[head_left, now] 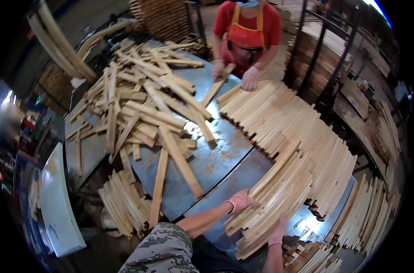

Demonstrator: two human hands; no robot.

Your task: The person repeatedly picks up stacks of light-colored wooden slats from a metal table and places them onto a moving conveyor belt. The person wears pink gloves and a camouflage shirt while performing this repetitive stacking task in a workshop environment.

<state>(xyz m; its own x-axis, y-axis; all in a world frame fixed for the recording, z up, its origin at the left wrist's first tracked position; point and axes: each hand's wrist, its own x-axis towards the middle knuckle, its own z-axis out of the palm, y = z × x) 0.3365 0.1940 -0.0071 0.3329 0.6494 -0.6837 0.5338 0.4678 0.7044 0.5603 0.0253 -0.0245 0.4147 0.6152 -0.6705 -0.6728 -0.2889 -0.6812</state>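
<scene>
My left hand (242, 200), in a pinkish knit glove, presses on the left side of a bundle of wooden strips (279, 191). On the bundle's right side, near its close end, is my right hand (278, 231), gloved too, with its fingers along the outer strip. The strips lie side by side between my hands, their near ends uneven. Their far part rests against or over a wide row of wooden strips (293, 118) on the metal table (229, 177). My fingertips are partly hidden by the wood.
Loose strips form a messy heap (143, 95) at the table's left. Across the table, a person in a red shirt and apron (248, 36) holds one strip with gloved hands. Stacked strips stand at lower left (125, 200) and right (361, 214), beside dark metal uprights (325, 50).
</scene>
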